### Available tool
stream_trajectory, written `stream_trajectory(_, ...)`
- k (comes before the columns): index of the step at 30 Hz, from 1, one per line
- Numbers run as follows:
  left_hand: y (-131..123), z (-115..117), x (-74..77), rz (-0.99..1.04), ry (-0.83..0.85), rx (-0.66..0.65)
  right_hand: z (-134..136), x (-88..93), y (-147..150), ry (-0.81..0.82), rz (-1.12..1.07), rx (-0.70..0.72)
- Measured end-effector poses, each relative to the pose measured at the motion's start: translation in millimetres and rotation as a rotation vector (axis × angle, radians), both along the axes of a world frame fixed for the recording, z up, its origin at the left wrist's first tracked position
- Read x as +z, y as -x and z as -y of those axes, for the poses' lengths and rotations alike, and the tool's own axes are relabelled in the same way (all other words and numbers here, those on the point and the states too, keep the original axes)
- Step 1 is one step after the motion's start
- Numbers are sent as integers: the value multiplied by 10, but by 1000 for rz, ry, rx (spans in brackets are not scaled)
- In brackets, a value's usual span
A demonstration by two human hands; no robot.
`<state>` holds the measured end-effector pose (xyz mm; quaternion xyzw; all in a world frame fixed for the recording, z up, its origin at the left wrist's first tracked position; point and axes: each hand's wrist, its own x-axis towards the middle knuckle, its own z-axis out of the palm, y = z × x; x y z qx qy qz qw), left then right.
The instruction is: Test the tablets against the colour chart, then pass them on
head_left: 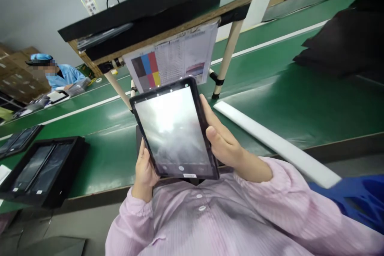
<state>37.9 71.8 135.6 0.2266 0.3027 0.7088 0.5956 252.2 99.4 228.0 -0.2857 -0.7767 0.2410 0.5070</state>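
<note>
Left grip (145,169) and right grip (225,144) clasp a tablet (174,128), whose near-edge white label (190,176) looks too small to read.

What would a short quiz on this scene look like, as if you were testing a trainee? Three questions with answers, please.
1. True or false: the left hand and the right hand both hold the tablet.
2. Which thing slants across the front edge of the green bench?
a) a red cup
b) a long white strip
c) a coil of rope
3. How many flat panels lie in the nearer black tray at the picture's left?

Key: 1. True. 2. b. 3. Two.
</note>
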Motion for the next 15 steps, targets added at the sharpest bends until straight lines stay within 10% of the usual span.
stream_trajectory(8,-20,75,-116,27,56,1,-183,70,-43,-198,309,-205)
stream_trajectory(15,294,130,-145,-93,195,32,-360,-276,-223,175,189,-230)
